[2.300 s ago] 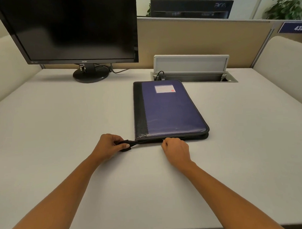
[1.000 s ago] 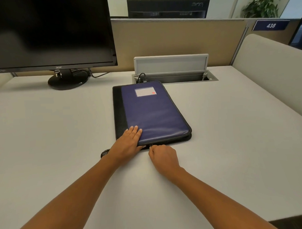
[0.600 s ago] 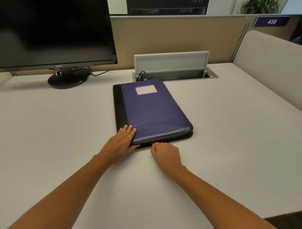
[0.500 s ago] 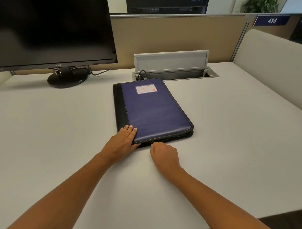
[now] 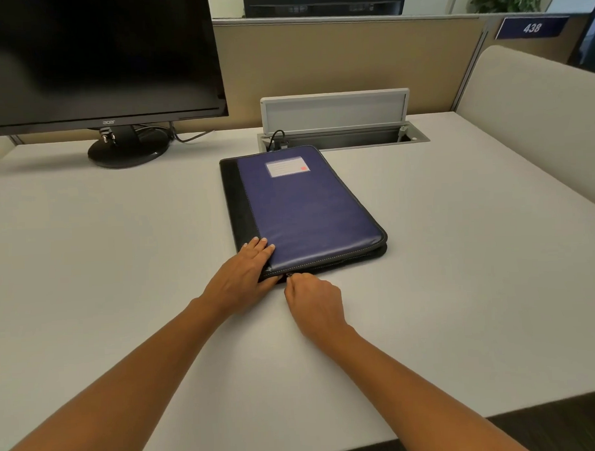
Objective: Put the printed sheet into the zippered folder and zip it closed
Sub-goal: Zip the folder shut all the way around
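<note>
A purple and black zippered folder (image 5: 305, 208) lies shut and flat on the white desk (image 5: 121, 248), a white label near its far end. My left hand (image 5: 244, 274) presses flat on the folder's near left corner, fingers straight. My right hand (image 5: 314, 300) has its fingers curled at the folder's near edge and pinches the zipper pull (image 5: 289, 276). The near edge to the right of the pull shows a gap. No printed sheet is visible.
A black monitor (image 5: 94, 57) on a round stand (image 5: 128, 152) is at the back left. An open cable box with a raised lid (image 5: 336, 112) sits behind the folder. Beige partitions (image 5: 538, 122) border the desk; its front edge is near my right forearm.
My left hand let go of the folder's strap and now presses on the near left corner. My right hand slid left along the near edge with the zipper pull.
</note>
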A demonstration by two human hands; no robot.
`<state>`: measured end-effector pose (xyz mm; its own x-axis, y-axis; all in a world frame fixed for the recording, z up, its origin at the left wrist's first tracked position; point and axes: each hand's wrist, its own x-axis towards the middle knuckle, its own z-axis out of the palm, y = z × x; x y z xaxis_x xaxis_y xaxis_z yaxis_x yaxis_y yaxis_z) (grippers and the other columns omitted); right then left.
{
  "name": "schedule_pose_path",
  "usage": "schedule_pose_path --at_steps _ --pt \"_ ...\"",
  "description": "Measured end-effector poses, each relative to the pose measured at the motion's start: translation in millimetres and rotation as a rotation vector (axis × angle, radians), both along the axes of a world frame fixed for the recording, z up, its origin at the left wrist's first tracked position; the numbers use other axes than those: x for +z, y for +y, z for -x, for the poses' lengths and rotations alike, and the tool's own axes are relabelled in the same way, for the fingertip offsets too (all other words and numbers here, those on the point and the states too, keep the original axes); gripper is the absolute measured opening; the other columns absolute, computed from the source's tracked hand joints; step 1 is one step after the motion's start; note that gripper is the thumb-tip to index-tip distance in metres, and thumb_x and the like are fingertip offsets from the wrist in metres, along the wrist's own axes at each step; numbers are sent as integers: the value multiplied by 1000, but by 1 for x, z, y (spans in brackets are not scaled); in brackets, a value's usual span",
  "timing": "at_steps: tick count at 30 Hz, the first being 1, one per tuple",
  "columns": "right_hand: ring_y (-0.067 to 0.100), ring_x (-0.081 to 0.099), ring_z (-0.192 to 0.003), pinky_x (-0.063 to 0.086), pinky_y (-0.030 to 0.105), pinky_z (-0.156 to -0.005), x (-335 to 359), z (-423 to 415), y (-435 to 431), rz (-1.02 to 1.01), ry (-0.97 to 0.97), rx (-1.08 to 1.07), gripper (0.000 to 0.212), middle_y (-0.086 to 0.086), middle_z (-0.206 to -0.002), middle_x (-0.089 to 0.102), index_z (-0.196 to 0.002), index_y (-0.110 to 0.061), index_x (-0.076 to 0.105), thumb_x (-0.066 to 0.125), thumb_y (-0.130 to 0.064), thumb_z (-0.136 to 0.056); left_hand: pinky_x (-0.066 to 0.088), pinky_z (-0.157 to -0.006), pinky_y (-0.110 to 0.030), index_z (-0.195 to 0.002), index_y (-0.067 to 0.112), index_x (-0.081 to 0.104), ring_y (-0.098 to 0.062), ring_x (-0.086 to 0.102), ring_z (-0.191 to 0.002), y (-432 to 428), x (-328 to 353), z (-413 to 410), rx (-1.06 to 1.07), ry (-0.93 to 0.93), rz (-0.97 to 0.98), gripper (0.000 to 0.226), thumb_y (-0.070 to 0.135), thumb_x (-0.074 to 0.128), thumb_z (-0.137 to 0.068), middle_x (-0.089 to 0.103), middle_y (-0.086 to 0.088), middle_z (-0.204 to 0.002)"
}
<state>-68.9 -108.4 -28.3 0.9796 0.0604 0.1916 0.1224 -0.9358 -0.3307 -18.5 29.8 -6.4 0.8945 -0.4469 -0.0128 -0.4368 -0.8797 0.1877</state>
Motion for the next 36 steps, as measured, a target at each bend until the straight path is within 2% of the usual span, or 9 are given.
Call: schedule_pose_path --at_steps 8,11,13,17,21,26,29,32,36 --pt "28 62 -81 29 28 -58 -4 -1 -2 75 9 2 23 11 -94 66 -97 -8 57 36 -18 -98 3 -116 -26 -148 12 5 -20 2 -145 5 -1 1 -30 19 -120 61 40 26 -98 5 -9 -157" --pt "26 56 -70 16 23 -46 -3 -4 -8 59 17 -29 26 11 -89 67 -92 -8 58 35 -19 -98 3 -115 -26 -147 11 4 -21 2 -145 4 -2 0 -24 27 -142 61 40 25 -99 5 -9 -157" --pt "25 47 -63 11 23 -44 -2 -3 -16 68 17 -51 26 12 -85 66 -87 -8 57 34 -17 -98 3 -115 -26 -147 10 5 -21 4 -145 4 -3 0 -27 20 -145 60 40 25 -99 6 -10 -157" --pt "26 43 -63 18 27 -48 -2 -4 -33 80 45 -73 22 13 -84 66 -76 -13 46 34 -10 -95 4 -115 -26 -147 10 7 -21 6 -145 5 -5 0 -32 2 -142 60 40 25 -99 8 -10 -157" --pt "23 41 -62 26 29 -56 -2 -7 -40 57 64 -120 25 9 -80 64 -72 -15 39 32 -15 -96 4 -116 -26 -147 10 8 -21 6 -145 6 -6 -1 -34 -2 -136 60 40 25 -99 9 -10 -157" --pt "23 41 -62 26 27 -56 -1 -8 -61 61 66 -181 32 3 -67 47 -65 -14 36 31 -18 -97 4 -115 -25 -147 10 9 -21 7 -145 7 -7 -1 -37 -12 -130 59 40 24 -99 10 -10 -156" --pt "24 40 -59 22 27 -51 0 -9 -66 62 75 -179 45 0 -57 40 -53 -21 22 31 -21 -97 4 -116 -26 -147 10 10 -21 8 -145 7 -7 -1 -39 -17 -117 59 40 25 -98 11 -11 -156" --pt "23 39 -59 23 27 -52 1 -10 -66 56 89 -176 47 -6 -51 28 -53 -22 18 32 -21 -97 5 -115 -26 -147 10 10 -21 7 -145 6 -8 -1 -32 -14 -112 59 40 25 -98 10 -10 -156" --pt "23 40 -60 26 27 -55 0 -9 -68 53 82 -180 46 -1 -57 38 -53 -22 19 30 -23 -98 5 -115 -26 -147 11 9 -21 7 -145 6 -9 0 -27 -7 -107 60 41 25 -98 10 -10 -156"
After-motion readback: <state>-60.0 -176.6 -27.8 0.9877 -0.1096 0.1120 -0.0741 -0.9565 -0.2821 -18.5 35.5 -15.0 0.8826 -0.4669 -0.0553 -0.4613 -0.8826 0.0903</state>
